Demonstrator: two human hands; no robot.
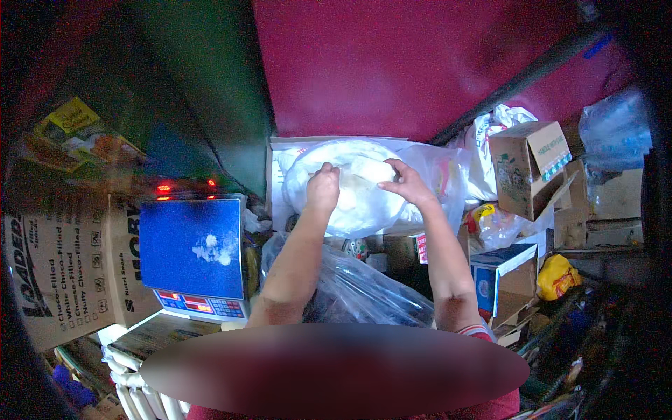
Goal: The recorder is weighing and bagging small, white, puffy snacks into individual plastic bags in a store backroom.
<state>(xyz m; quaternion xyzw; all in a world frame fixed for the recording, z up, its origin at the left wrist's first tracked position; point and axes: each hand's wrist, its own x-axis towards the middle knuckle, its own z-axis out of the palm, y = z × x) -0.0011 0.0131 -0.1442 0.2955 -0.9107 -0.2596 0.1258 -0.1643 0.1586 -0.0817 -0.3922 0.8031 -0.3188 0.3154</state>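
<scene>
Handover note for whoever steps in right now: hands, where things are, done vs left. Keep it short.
Left hand: fist closed on the top of the big white plastic bag.
Right hand: fingers spread, gripping the same bag near its mouth.
The bag sits in an open carton against the red wall; its contents are not visible.
Scale with blue platter at left, a little white powder on it, nothing else.
Clear plastic bag lies below the forearms.
Done: bag gathered in both hands. Left: bag is not yet lifted out or weighed.
</scene>
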